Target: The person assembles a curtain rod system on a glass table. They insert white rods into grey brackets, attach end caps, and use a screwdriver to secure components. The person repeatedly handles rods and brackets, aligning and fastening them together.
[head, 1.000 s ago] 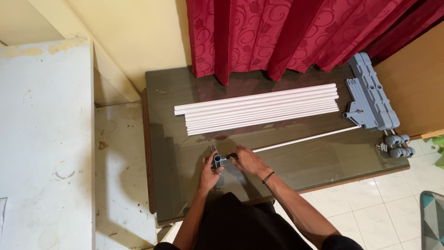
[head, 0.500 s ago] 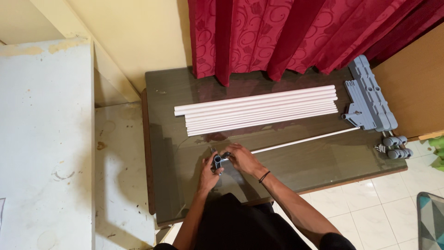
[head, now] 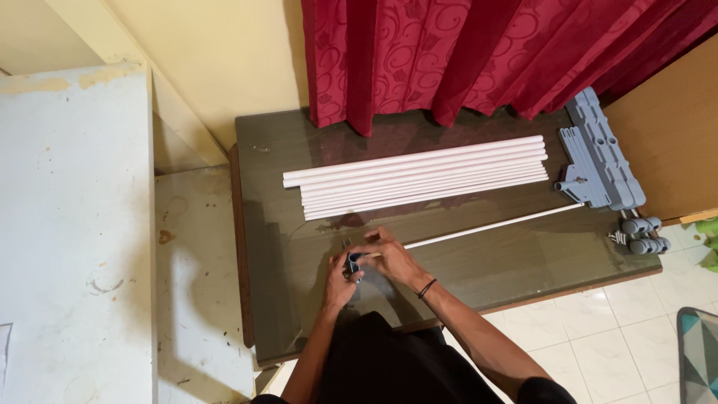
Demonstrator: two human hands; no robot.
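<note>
I see both hands meet on one small grey connector (head: 353,263) at the near edge of the bench (head: 523,258): the left hand (head: 340,282) has its fingers closed around it, the right hand (head: 389,256) pinches it from the other side. Beyond the connector, a thin white rod (head: 493,226) and a bundle of white tubes (head: 419,177) lie loose, so I judge assembly barely begun. Right of the tubes lie grey plastic frames (head: 602,161). No packages or labels show.
</note>
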